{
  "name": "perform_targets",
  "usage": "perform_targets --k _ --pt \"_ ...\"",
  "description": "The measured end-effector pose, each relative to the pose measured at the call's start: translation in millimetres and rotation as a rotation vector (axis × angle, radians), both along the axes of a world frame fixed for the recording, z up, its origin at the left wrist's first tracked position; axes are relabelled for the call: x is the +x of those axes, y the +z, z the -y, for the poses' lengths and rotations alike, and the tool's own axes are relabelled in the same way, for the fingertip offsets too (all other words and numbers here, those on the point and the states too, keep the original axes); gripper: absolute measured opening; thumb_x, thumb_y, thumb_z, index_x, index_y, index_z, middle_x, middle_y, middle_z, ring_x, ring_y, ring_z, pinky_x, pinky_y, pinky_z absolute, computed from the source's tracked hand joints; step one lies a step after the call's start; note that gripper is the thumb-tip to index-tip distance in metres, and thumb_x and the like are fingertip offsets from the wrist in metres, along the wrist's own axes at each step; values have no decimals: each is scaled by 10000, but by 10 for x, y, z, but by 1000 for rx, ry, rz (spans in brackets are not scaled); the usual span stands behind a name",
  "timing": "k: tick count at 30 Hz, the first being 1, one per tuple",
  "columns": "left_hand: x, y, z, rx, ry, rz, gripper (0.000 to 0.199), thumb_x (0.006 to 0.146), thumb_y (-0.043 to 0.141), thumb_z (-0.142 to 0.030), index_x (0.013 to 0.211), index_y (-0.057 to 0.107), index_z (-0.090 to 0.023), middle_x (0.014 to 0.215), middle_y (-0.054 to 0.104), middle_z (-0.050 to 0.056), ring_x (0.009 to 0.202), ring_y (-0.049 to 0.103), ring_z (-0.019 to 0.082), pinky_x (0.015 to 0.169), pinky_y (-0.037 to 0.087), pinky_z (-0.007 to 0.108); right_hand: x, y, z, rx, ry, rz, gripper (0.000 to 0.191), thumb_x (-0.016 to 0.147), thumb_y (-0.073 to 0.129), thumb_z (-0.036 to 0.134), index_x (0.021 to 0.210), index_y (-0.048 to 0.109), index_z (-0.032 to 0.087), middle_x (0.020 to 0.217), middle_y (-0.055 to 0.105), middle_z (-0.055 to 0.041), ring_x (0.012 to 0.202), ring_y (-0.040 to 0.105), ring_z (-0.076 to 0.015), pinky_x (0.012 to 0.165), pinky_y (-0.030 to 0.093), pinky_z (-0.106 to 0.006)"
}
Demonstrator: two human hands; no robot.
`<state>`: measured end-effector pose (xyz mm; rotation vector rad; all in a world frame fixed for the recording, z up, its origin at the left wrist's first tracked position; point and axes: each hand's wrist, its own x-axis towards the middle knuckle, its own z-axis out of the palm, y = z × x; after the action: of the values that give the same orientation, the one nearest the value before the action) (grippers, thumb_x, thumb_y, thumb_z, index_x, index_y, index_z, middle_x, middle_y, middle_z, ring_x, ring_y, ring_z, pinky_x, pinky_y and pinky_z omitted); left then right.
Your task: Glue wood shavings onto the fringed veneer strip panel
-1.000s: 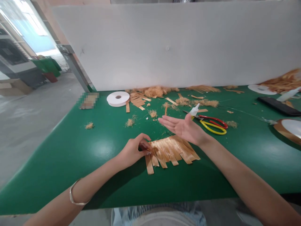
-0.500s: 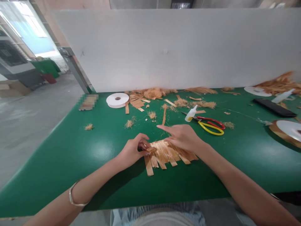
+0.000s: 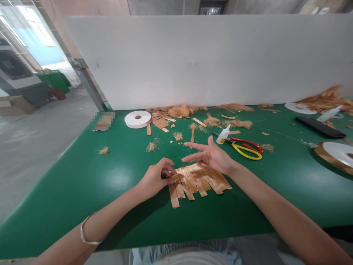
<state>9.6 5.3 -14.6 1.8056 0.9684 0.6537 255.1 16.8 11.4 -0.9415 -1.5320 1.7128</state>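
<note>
A row of shiny golden-tan ribbon strips [image 3: 197, 178] lies overlapping on the green table, their cut ends fanned toward me. At its left end my left hand [image 3: 158, 176] pinches a short folded piece of the ribbon [image 3: 177, 177] between thumb and fingers. Over the row's far right side hovers my right hand [image 3: 211, 156], palm turned partly up, fingers spread and holding nothing. Beyond it stand a small white glue bottle [image 3: 223, 134] and scissors [image 3: 246, 148] with one red and one yellow handle. A single loose strip [image 3: 192, 133] lies just past my fingertips.
Along the white back board [image 3: 193, 62] lie frayed fibres [image 3: 180, 110] and cut strips [image 3: 160, 122]. A white spool [image 3: 131, 120] sits back left. At right are a ribbon roll [image 3: 338, 154], a black phone-like object [image 3: 320, 127] and a second bottle [image 3: 330, 113]. The green table [image 3: 82, 198] ends near my waist.
My right hand has lifted and rolled from palm-down to palm partly up, its fingers spreading away from the ribbon row. The left hand keeps its pinch in the same place.
</note>
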Motion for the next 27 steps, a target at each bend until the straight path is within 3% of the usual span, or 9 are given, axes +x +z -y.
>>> perform_targets --k 2,4,7,10,13,17,22,25,27 --pt "-1 -1 -1 6 0 6 350 695 657 -190 957 426 -217 853 651 -5 696 623 121 686 517 280 -5 -13 17 -43 51 -90 865 841 -6 706 1397 369 159 720 659 -88 735 611 -205 593 374 -289" --pt "0 -2 -2 5 -2 14 348 695 655 -189 954 425 -217 852 650 -4 690 621 120 685 516 282 -2 -28 26 23 53 -73 826 832 176 737 1348 423 142 500 470 28 491 460 -134 533 327 -268" --pt "-1 0 1 -4 -3 19 355 692 652 -174 960 423 -217 850 647 -6 686 616 118 678 513 278 2 -38 21 256 -30 224 694 711 635 599 1255 512 186 525 284 94 459 243 -75 501 244 -237" --pt "-11 5 8 -13 7 -2 365 690 656 -165 968 426 -220 851 644 -11 694 615 117 682 513 272 -10 -34 15 525 -167 680 523 694 713 411 1177 592 250 638 420 39 522 335 -90 530 262 -238" --pt "-27 1 10 -22 4 -15 360 697 653 -159 973 430 -221 864 643 -10 707 618 118 685 514 268 -32 -32 13 667 -365 931 342 788 599 417 1056 676 219 641 506 -15 547 425 -128 530 274 -259" --pt "-44 -20 -4 -18 -9 -5 363 704 654 -159 982 428 -221 877 641 -5 719 618 118 689 515 269 -41 -22 -2 379 -396 630 558 877 356 592 1045 673 165 474 505 -11 475 469 -154 520 321 -281" --pt "-45 -38 -13 -5 -18 4 356 708 652 -172 976 423 -220 874 639 -6 709 621 117 684 517 269 -25 -6 -15 -42 -134 -7 670 892 196 644 1282 505 196 901 696 -110 876 622 -223 670 422 -303" --pt "-40 -32 -11 5 -3 10 361 695 663 -183 967 428 -216 866 639 -7 702 621 117 681 520 268 -5 6 7 -43 -15 -114 686 888 227 649 1350 417 178 613 592 -19 584 536 -154 574 375 -272" --pt "-39 -22 -6 6 -4 13 357 697 659 -181 966 427 -214 863 640 -6 699 620 116 678 520 269 3 24 31 57 17 18 685 821 486 611 1348 411 179 488 371 82 439 323 -92 494 275 -239"
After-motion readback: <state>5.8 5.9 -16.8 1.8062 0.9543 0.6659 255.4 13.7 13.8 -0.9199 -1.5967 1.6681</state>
